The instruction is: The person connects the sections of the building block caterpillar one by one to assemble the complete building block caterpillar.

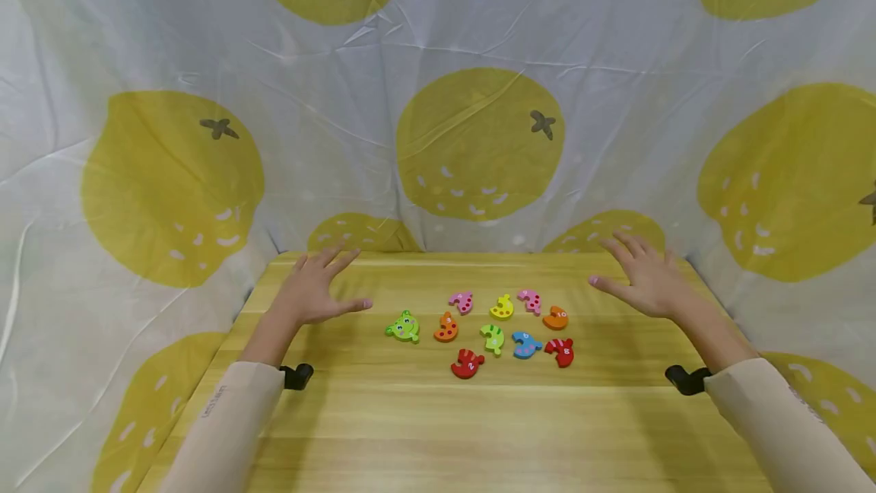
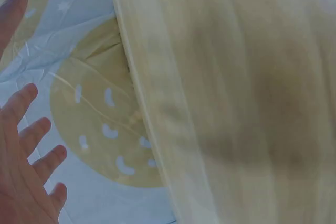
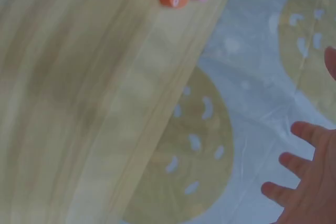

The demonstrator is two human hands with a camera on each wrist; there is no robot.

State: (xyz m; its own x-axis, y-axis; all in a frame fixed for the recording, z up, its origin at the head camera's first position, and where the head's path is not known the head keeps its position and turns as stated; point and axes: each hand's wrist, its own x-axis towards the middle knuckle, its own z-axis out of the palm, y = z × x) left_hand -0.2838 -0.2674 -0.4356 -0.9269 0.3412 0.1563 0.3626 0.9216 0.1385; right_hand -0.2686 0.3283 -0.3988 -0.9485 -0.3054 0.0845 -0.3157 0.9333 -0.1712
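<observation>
Both hands hover over the table with fingers spread and hold nothing. My left hand point(image 1: 313, 289) is left of the pieces, nearest to a green caterpillar-face piece point(image 1: 404, 327). On the other side my right hand point(image 1: 646, 280) is nearest to an orange piece marked 10 point(image 1: 556, 317). Between them lie several curved, numbered puzzle pieces: a red 2 point(image 1: 467, 364), an orange one point(image 1: 446, 328), a light green one point(image 1: 493, 338), a blue one point(image 1: 526, 345), another red one point(image 1: 560, 351), a yellow one point(image 1: 503, 307), and two pink ones point(image 1: 461, 302), point(image 1: 530, 300).
The wooden table point(image 1: 411, 432) ends at a cloth point(image 1: 322, 97) printed with yellow lemons, which hangs behind it and at both sides. A black wrist mount point(image 1: 297, 376) shows at the left sleeve and a matching mount point(image 1: 687, 380) at the right sleeve.
</observation>
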